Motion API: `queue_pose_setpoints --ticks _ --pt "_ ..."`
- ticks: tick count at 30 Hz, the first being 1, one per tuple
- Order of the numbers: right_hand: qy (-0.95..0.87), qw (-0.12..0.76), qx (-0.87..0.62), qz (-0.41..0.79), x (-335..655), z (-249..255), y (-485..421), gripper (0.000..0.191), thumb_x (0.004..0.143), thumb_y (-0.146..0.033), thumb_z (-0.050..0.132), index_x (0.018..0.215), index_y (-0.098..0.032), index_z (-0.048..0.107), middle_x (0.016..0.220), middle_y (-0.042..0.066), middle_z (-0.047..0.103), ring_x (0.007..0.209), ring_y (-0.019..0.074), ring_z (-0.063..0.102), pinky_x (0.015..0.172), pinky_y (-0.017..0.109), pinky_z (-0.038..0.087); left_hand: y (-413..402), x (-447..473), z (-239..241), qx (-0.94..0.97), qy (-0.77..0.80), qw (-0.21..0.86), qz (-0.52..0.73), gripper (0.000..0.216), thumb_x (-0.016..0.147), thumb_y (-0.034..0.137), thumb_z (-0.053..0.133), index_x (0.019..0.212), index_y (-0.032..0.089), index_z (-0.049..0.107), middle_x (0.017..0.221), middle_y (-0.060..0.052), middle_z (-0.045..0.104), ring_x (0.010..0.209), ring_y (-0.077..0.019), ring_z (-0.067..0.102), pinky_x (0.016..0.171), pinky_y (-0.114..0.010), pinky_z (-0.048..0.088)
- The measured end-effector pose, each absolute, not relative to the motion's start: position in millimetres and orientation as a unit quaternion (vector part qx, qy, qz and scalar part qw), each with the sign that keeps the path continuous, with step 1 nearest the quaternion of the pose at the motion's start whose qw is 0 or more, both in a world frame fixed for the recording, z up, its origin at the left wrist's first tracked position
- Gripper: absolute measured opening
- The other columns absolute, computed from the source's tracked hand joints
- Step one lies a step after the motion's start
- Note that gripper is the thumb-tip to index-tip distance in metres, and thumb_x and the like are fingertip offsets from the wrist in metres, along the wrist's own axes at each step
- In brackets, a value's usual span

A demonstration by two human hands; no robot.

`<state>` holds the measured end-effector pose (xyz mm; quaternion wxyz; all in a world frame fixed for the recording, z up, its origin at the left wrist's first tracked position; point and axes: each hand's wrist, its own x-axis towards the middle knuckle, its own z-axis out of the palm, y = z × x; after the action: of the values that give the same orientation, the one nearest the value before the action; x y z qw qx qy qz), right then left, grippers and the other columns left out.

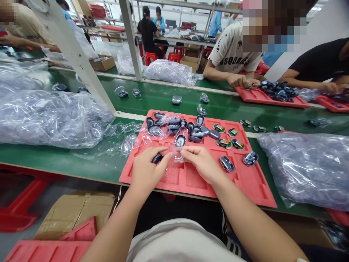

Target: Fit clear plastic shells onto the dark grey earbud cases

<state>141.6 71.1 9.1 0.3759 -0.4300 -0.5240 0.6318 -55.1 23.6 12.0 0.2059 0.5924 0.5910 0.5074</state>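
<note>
two hands work over one red tray (pixel 191 182): the left hand (pixel 145 171) and the right hand (pixel 203 163). one small clear bag (pixel 176 153) is pinched between them, and one dark shell (pixel 157 158) sits in the left hand. right of the right hand lie two loose shells (pixel 227 163). just beyond it are four green-and-silver parts (pixel 224 143). beyond both hands sits one heap of shells (pixel 196 131), roughly ten. on the desk (pixel 109 167) are three large sacks: a left sack (pixel 46 116), a right sack (pixel 308 167), and a far sack (pixel 169 71).

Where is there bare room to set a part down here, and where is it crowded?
Free: the red tray's near-right corner, between the right hand, pinching a clear pouch, and the right bag heap; the green belt's near strip below the left bag heap. Crowded: the tray's far half, heaped with dark shells.
</note>
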Motion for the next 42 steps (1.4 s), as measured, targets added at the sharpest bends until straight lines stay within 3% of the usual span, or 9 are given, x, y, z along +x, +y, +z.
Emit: queue_pose_setpoints --ticks 4,11,15,20,24,28,33,35,42 --pt "-0.623 0.417 -0.458 0.478 142 11 60 0.035 0.093 -0.028 0.069 0.127 -0.022 0.076 0.117 0.009 0.08 0.104 0.023 0.075 0.096 0.041 0.06 33 -40 18 0.536 0.598 0.27 0.532 0.012 0.086 0.037 0.078 0.089 0.026 0.084 0.087 -0.002 0.082 0.081 -0.0248 0.073 0.082 -0.035 0.053" --pt "-0.775 0.418 -0.416 0.228 156 20 48 0.05 0.1 -0.011 0.054 0.143 -0.034 0.064 0.131 0.004 0.074 0.111 0.0204 0.074 0.104 0.039 0.058 38 -32 30 0.529 0.593 0.336 0.505 0.015 0.087 0.03 0.074 0.075 0.022 0.079 0.071 0.001 0.073 0.067 -0.0174 0.062 0.069 -0.029 0.049" --pt "-0.795 0.398 -0.385 0.249 166 23 47 0.052 0.101 -0.008 0.048 0.141 -0.037 0.065 0.133 0.003 0.071 0.124 0.0217 0.068 0.109 0.042 0.055 39 -29 35 0.517 0.561 0.408 0.502 0.018 0.087 0.033 0.074 0.074 0.021 0.076 0.06 0.003 0.06 0.055 -0.0131 0.048 0.055 -0.027 0.04" --pt "-0.762 0.359 -0.411 0.349 172 27 40 0.067 0.087 -0.012 0.073 0.147 -0.036 0.057 0.142 0.005 0.064 0.101 0.02 0.074 0.099 0.041 0.063 43 -26 36 0.511 0.552 0.444 0.487 0.019 0.089 0.036 0.074 0.077 0.021 0.076 0.057 0.004 0.056 0.051 -0.0112 0.044 0.05 -0.025 0.036" --pt "-0.737 0.419 -0.409 0.337 170 27 37 0.064 0.08 -0.015 0.08 0.139 -0.034 0.064 0.136 0.005 0.067 0.089 0.0179 0.074 0.089 0.038 0.067 45 -17 35 0.42 0.483 0.557 0.529 0.021 0.085 0.036 0.077 0.073 0.019 0.073 0.061 0.002 0.058 0.051 -0.0097 0.046 0.046 -0.022 0.035" --pt "-0.664 0.484 -0.415 0.39 170 26 41 0.064 0.078 -0.021 0.085 0.137 -0.03 0.063 0.143 0.009 0.062 0.087 0.0175 0.074 0.077 0.034 0.068 39 -6 30 0.362 0.443 0.602 0.557 0.025 0.083 0.044 0.079 0.09 0.019 0.078 0.077 -0.001 0.067 0.055 -0.0083 0.048 0.045 -0.02 0.036" --pt "-0.668 0.503 -0.436 0.333 176 27 45 0.061 0.08 -0.02 0.085 0.136 -0.034 0.066 0.153 0.008 0.054 0.103 0.0213 0.071 0.083 0.036 0.068 30 -7 30 0.507 0.534 0.455 0.501 0.013 0.083 0.034 0.083 0.083 0.021 0.081 0.076 -0.002 0.072 0.066 -0.0132 0.057 0.062 -0.025 0.047" --pt "-0.674 0.498 -0.435 0.328 177 28 44 0.064 0.079 -0.02 0.087 0.138 -0.036 0.066 0.153 0.008 0.054 0.112 0.0246 0.069 0.085 0.037 0.068 29 -9 33 0.515 0.532 0.455 0.494 0.014 0.086 0.033 0.079 0.079 0.021 0.08 0.07 -0.001 0.069 0.063 -0.0139 0.056 0.059 -0.026 0.045" --pt "-0.591 0.587 -0.345 0.433 167 26 38 0.065 0.074 -0.031 0.093 0.132 -0.031 0.066 0.149 0.01 0.053 0.121 0.0276 0.068 0.088 0.038 0.068 19 5 29 0.331 0.369 0.692 0.525 0.026 0.083 0.038 0.081 0.073 0.018 0.067 0.068 0.001 0.058 0.054 -0.0083 0.045 0.045 -0.02 0.032"
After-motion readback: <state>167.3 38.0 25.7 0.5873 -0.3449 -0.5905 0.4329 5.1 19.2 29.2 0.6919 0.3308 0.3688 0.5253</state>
